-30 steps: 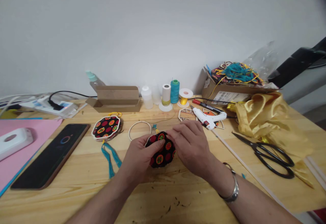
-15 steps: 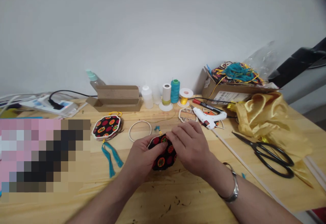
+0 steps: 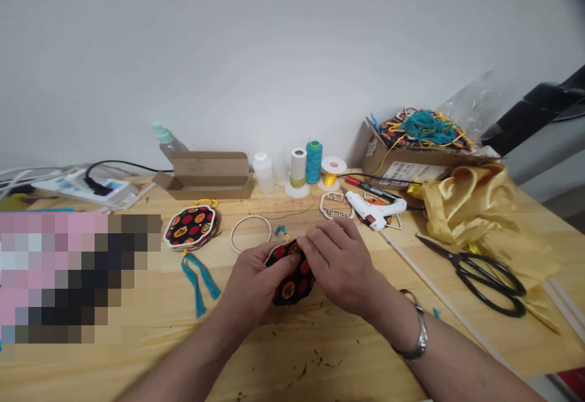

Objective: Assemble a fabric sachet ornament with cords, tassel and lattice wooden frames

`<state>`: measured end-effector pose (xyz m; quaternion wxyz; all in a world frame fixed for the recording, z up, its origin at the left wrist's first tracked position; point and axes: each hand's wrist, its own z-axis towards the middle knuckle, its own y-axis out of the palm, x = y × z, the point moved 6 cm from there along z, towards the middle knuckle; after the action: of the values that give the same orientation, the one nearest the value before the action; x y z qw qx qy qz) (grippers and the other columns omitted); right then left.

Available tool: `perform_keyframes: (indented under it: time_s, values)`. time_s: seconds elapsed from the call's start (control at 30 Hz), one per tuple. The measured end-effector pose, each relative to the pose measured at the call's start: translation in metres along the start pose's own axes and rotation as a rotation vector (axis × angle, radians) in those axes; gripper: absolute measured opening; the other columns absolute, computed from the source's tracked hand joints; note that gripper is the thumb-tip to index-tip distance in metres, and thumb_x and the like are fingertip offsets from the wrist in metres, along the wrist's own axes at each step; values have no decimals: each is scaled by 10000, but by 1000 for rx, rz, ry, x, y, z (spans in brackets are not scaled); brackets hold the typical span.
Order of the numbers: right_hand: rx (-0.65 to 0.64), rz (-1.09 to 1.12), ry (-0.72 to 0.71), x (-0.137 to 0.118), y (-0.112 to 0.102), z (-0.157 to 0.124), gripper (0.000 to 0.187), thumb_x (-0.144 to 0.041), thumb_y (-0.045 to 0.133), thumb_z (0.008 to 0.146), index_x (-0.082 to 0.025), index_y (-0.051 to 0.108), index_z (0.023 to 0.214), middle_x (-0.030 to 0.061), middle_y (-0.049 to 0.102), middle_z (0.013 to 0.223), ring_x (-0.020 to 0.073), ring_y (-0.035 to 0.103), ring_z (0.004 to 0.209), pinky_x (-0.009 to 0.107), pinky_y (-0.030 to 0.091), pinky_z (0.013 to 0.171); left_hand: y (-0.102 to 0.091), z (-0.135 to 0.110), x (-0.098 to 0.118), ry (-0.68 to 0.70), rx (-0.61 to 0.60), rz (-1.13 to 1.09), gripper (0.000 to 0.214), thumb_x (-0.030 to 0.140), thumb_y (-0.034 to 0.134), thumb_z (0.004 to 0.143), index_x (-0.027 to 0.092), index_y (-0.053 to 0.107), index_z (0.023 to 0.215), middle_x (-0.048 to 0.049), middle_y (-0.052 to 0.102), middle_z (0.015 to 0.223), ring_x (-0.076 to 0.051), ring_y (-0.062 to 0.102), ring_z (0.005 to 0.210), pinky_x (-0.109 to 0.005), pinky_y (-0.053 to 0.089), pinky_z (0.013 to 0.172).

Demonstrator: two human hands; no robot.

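Fabric piece [image 3: 290,286] | left hand [image 3: 256,275]: gripping it, thumb on face | right hand [image 3: 343,262]: fingers curled at right edge, can't tell grip

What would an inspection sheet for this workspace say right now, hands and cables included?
Surface: wooden table, scattered with dark specks.
Job's things: black floral piece in hand; similar stack with teal tassel to the left; pale ring just beyond the left hand.
Clutter: white glue gun, black scissors, gold cloth, teal thread spool.
Hands: left grips the piece, thumb on top; right hand at its right edge, thumb hidden, grip unclear.
Cables: black cable plugged in at the power strip, far left.
Surroundings: plain wall behind; near left is pixelated, unreadable.
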<state>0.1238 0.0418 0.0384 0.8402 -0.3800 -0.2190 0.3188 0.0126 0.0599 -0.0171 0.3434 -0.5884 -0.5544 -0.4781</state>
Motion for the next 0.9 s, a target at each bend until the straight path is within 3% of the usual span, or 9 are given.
perform_keyframes:
  time_s: [0.17,0.33,0.4,0.63,0.9]
  values:
    - [-8,35,73,8,5,0,188,-141,429,870,-130,616,868,73,614,804,196,471,791,371,368,740,1,1,-2,-28,-13,-82,131,263,699,655,142,668,693,16,636,619,-114,549,556,-215,452,558]
    - [127,171,414,40,3,-5,138,-158,494,850,-145,622,799,68,627,769,186,501,771,340,403,706,-2,1,-8,-128,32,-202,213,277,722,641,142,678,800,-28,695,668,-180,638,614,-302,512,615]
    - [154,234,472,44,2,-6,139,-172,501,852,-155,628,799,62,630,760,179,513,759,331,413,698,-4,2,-8,-135,72,-215,229,273,732,628,140,679,807,-37,706,682,-183,647,613,-300,515,611]
    - [96,208,307,19,-1,0,156,-177,497,863,-164,641,803,48,644,758,170,515,754,333,385,705,-6,2,-4,-111,122,-202,233,278,749,597,145,686,777,-6,681,627,-165,635,598,-269,508,602]
    - [30,201,276,17,5,-4,145,-182,486,870,-153,628,868,53,635,817,183,497,810,350,365,750,-7,2,-3,-56,104,-109,224,297,730,636,156,692,806,-3,681,673,-149,615,626,-253,499,626]
